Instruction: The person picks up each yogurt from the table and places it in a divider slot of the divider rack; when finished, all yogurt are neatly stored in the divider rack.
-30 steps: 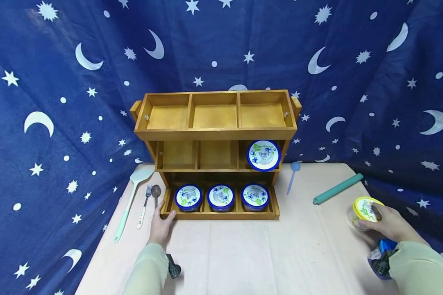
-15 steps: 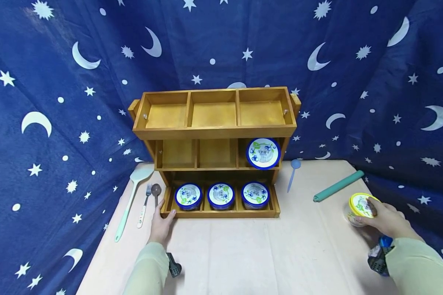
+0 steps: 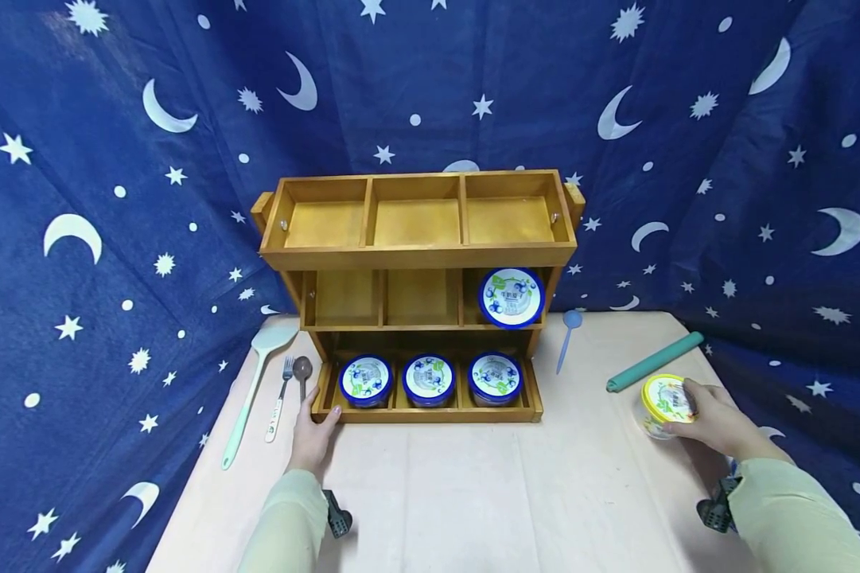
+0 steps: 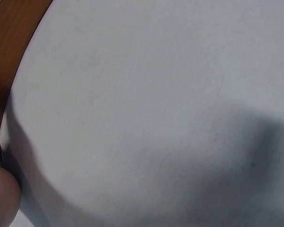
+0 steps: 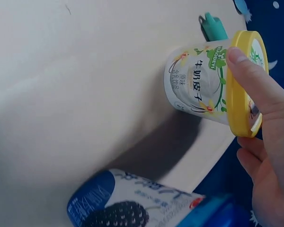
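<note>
Yellow-lidded tub [image 3: 664,404], one, near the tabletop's [image 3: 472,493] right edge: under the right hand [image 3: 717,419], thumb and fingers pinching its lid; contact between base and tabletop cannot be told. Left hand [image 3: 313,436], well apart from that tub, holding between thumb and fingers the front left corner of a three-tier wooden rack [image 3: 418,259]. In the rack: three blue-lidded tubs [image 3: 428,379], one per bottom compartment; a fourth blue-lidded tub [image 3: 511,298], middle tier, right compartment. Toward the tabletop's left edge: pale green turner [image 3: 259,374], fork [image 3: 278,410], dark spoon [image 3: 302,371]. Right of the rack: blue spoon [image 3: 567,338]; green roll [image 3: 655,362], toward the far right corner. Right wrist view only: the yellow-lidded tub's side, printed with leaves, orange flowers and Chinese lettering, and the blackberry picture on a blue-and-white container [image 5: 144,201], which the head view leaves mostly hidden by the right wrist. Left wrist view: chiefly pale tabletop, a strip of rack wood, a digit's end at the lower left.
</note>
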`<state>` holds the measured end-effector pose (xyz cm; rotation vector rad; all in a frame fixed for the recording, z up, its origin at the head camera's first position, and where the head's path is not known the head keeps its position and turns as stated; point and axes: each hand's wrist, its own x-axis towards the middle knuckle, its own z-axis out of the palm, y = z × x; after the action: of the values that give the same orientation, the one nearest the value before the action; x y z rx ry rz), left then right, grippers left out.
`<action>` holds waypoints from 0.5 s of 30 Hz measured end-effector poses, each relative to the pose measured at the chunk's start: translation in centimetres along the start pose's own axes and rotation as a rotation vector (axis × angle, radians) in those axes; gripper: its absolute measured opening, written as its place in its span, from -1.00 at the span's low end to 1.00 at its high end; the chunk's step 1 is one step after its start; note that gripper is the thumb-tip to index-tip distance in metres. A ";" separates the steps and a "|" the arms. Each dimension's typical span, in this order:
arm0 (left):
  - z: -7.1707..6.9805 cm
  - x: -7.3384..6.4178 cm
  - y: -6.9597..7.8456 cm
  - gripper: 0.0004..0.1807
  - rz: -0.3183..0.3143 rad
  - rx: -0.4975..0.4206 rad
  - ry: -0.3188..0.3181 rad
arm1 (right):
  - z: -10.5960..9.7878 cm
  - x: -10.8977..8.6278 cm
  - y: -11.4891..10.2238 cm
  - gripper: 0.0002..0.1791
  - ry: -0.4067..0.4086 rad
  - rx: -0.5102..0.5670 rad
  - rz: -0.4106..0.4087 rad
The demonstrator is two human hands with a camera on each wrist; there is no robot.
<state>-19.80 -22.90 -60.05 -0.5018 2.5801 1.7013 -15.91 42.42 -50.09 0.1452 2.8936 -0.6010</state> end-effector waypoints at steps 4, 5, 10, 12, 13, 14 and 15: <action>0.0 0.0 0.0 -0.21 0.004 0.001 0.001 | 0.4 0.2 -0.9 0.32 -0.015 0.025 -0.012; 0.0 0.0 0.0 -0.21 0.007 0.000 -0.001 | 0.5 0.2 -1.2 0.32 -0.019 0.031 -0.017; 0.0 0.1 0.0 -0.21 0.017 0.002 -0.007 | 0.9 0.3 -2.3 0.31 -0.026 0.020 -0.053; 0.0 0.1 -0.1 -0.22 0.020 0.002 -0.009 | 1.1 0.3 -2.8 0.31 -0.028 0.009 -0.064; 0.0 0.1 -0.1 -0.22 0.022 0.002 -0.010 | 1.2 0.4 -3.1 0.31 -0.030 0.007 -0.070; 0.0 0.2 -0.1 -0.22 0.024 0.004 -0.007 | 1.4 0.4 -3.3 0.30 -0.031 0.007 -0.078; -0.1 0.1 0.0 -0.22 0.026 0.006 -0.005 | 1.5 0.5 -3.5 0.30 -0.032 0.008 -0.087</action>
<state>-19.91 -22.99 -60.07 -0.4658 2.5987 1.6998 -16.63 38.60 -50.19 0.0104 2.8788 -0.6243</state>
